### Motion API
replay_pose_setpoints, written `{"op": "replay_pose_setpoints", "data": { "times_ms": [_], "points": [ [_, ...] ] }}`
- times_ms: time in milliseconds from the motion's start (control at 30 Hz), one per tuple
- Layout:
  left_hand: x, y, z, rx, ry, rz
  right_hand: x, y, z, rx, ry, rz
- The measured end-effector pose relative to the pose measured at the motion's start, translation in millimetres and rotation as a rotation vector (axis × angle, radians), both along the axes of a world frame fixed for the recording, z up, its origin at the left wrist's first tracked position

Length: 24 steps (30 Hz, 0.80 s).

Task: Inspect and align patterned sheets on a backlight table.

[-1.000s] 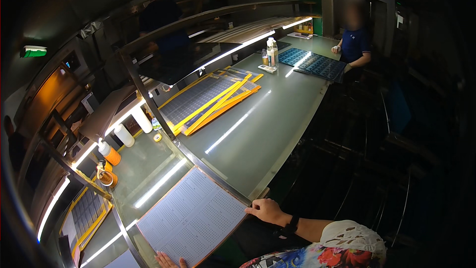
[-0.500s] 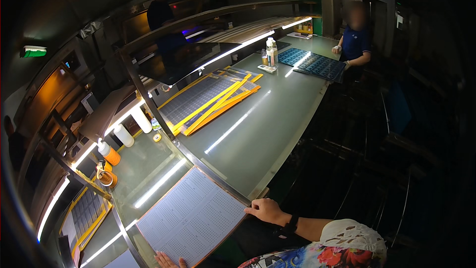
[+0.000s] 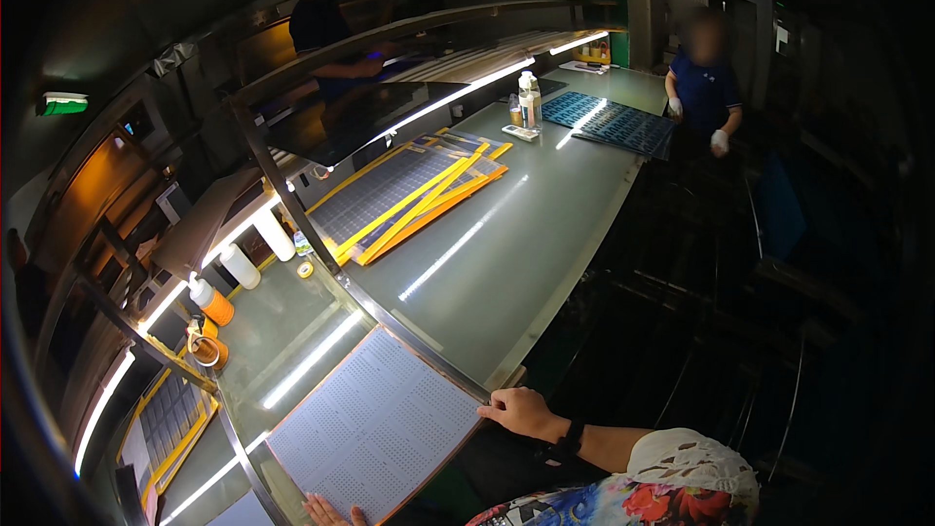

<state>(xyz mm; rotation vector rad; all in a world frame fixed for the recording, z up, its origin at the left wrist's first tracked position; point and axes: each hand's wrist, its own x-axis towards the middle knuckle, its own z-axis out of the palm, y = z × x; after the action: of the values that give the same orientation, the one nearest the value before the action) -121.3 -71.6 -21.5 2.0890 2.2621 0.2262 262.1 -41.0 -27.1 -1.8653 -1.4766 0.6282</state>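
Note:
A large white sheet-like panel (image 3: 375, 419) with rows of small dark marks and a thin copper-orange edge lies tilted across the near part of the bench. Its right corner is pinched in my right hand (image 3: 524, 413), with the fingers curled closed. At the panel's near left edge rests my left hand (image 3: 331, 509), cut off by the lower border of the picture. Its visible fingers are stretched out and apart, touching the panel's edge. A dark band circles my right wrist.
Yellow-edged dark film sheets (image 3: 409, 195) are stacked on the grey bench (image 3: 487, 263). Bottles (image 3: 210, 302) and a tape roll (image 3: 306, 270) stand to the left. A metal divider (image 3: 390, 317) runs past the panel. A gloved co-worker (image 3: 703, 88) stands beside a dark patterned panel (image 3: 609, 124).
The co-worker at the far right has drawn both gloved hands back from the dark panel. Another person at the back has extended an arm. My hands and the white panel have hardly moved.

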Motion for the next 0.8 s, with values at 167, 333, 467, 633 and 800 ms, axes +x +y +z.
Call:
{"op": "replay_pose_setpoints", "data": {
  "times_ms": [167, 333, 467, 633, 800],
  "points": [
    [-4.4, 5.5, 39.9, -0.166, 0.086, -0.033, 0.6, 1.7, 6.5, 0.032, -0.031, 0.024],
    [-56.3, 58.2, 63.7, -0.531, 0.213, -0.548, -1.9, -0.1, 9.8, 0.016, -0.043, 0.069],
    [1.5, 127.4, 84.9, -0.413, 0.153, -0.729, -0.4, 2.3, 13.2, -0.01, -0.094, 0.073],
    [106.4, 225.8, 20.1, -0.009, -0.165, -0.761, -0.7, -0.2, 15.8, -0.03, -0.114, 0.057],
    [173.6, 258.8, -18.8, 0.042, -0.039, -0.587, 1.8, -0.3, 13.5, -0.032, -0.106, 0.05]
  ]
}}
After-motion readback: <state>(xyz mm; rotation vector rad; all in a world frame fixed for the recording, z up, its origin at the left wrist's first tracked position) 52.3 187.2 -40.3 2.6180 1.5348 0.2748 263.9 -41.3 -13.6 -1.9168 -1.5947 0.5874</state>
